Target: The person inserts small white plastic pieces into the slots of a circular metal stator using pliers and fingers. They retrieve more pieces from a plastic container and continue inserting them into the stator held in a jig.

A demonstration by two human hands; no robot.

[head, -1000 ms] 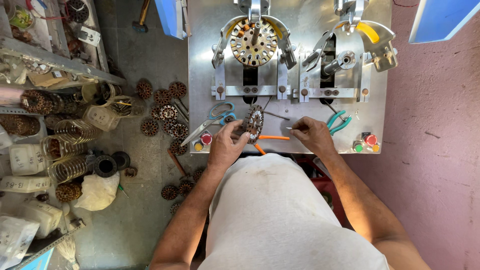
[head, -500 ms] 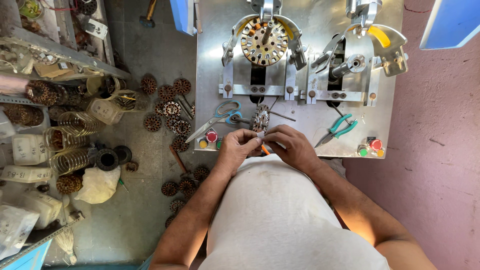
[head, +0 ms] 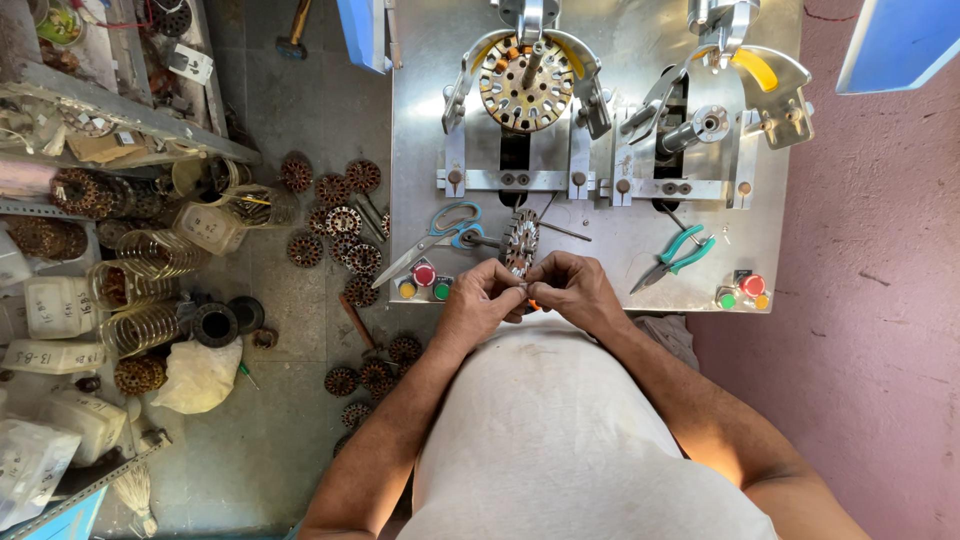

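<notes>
Two hands meet on a small toothed stator core at the near edge of a metal workbench.

The left hand [head: 480, 302] and the right hand [head: 572, 290] have their fingers curled and pinch the lower rim of the stator core [head: 520, 240], which stands on its edge on the workbench [head: 600, 245]. Blue-handled scissors [head: 440, 235] lie just to its left, green-handled pliers [head: 675, 255] well to its right. Many similar cores [head: 340, 225] lie on the floor.
</notes>
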